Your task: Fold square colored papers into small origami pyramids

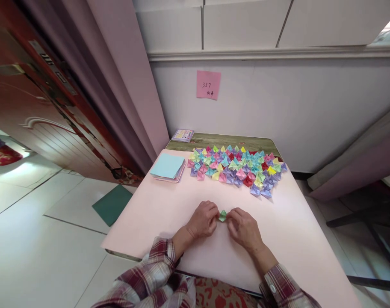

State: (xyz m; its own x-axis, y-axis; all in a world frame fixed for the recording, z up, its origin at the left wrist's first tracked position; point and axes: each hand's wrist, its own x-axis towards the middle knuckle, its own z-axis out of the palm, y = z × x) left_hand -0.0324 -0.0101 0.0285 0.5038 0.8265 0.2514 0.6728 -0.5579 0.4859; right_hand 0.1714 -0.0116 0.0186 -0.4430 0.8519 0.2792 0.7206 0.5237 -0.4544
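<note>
So there's a little green piece (223,215) of folded paper near the middle of the table, pinched between two hands: left hand (204,219) has its fingertips clamped on one end, right hand (245,229) on the other. Both are down at the near half of the table, plaid sleeves behind them.

The table itself has a pale pink cover (143,222) over most of it, with a strip of greenish wood grain top (204,140) showing along the far edge. Beyond the hands, mostly right of centre, there's a big crowd of folded pieces (228,173) in pink, purple, yellow, blue, green and red. Left of those is a paper stack (168,166) with light blue on top, and a printed pack (183,135) in the far left corner.

Pink note (208,85) on the white wall (262,98), reads 357 plus some characters. Mauve curtain (124,85) on the left, reddish-brown door (28,98) past it. Dark green sheet (113,205) lying on the pale tile floor (69,252), dark metal frame (371,239) off right.
</note>
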